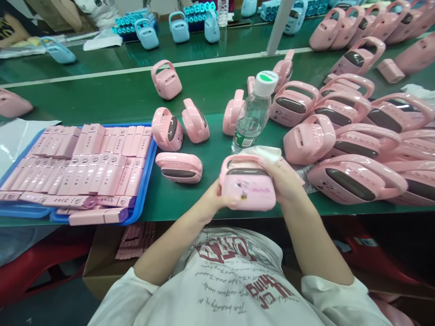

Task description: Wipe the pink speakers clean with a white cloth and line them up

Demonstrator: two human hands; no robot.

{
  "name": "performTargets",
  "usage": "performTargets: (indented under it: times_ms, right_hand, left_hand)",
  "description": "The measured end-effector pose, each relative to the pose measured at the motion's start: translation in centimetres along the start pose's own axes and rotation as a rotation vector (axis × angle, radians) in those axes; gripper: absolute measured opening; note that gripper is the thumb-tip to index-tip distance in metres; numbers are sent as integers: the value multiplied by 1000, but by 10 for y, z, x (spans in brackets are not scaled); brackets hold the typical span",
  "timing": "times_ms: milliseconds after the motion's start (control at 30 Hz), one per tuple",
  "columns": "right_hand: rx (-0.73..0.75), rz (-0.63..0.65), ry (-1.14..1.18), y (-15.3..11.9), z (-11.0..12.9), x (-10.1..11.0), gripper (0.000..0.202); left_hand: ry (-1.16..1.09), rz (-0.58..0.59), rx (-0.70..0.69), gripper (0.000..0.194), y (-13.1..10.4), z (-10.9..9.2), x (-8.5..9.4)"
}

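Both hands hold one pink handled device (251, 190) above the front edge of the green table. My left hand (217, 199) grips its left side, thumb across the lower front. My right hand (280, 176) wraps its upper right side, with a white cloth (265, 154) showing behind it. The device's printed face, with a small cartoon and lettering, points up at me. Just beyond stands a clear bottle (251, 117) with a green and white cap. To the left, a pink device (179, 167) lies with its dark panel toward me.
A blue tray (147, 167) of pink microphone-like boxes (98, 172) is at the left. Many pink devices (353, 179) crowd the right side. Blue devices (179, 28) stand across a metal rail (204, 60). A person's arm (64, 13) shows at the upper left.
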State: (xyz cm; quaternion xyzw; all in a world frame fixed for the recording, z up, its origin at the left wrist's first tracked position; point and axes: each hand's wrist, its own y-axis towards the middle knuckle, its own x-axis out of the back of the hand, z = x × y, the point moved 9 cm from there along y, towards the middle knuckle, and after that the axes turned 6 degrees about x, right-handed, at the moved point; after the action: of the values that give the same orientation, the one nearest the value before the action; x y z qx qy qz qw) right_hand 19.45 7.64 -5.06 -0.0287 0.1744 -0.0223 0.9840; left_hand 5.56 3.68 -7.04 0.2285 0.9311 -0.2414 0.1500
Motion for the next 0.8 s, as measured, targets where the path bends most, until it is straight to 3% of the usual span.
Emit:
performTargets:
  times_ms: [67,167,233,333,400,467,533,600,700,800]
  right_hand:
    - [30,-52,-20,-1,5,0,30]
    - [262,-260,-41,-7,22,14,27]
    - [447,-423,-106,-16,30,25,29]
    - [615,-586,-303,-28,26,34,33]
    - [655,-646,-478,-32,18,38,37]
    - [700,-671,-614,-36,13,42,41]
    - [722,-653,-613,-38,9,46,43]
    - [684,-635,-509,-37,5,51,43]
    - [610,-721,-382,-38,8,53,46]
    - [608,-890,-179,-46,24,50,51]
  left_hand:
    - [193,6,-96,89,-8,-7,-2]
    - [428,-75,-105,92,-28,-11,6]
    - [616,-146,-130,79,-51,-22,16]
    - [925,-256,-289,37,-98,-53,36]
    - [1079,-461,-385,21,-133,-80,67]
    - [1216,-791,-398,19,-165,-105,110]
    - [1358,-1094,-276,21,-184,-123,153]
    - [1491,-1255,3,26,-182,-128,189]
    - [1573,-1312,342,31,-165,-126,219]
    - [1564,-1309,358,27,-152,-127,221]
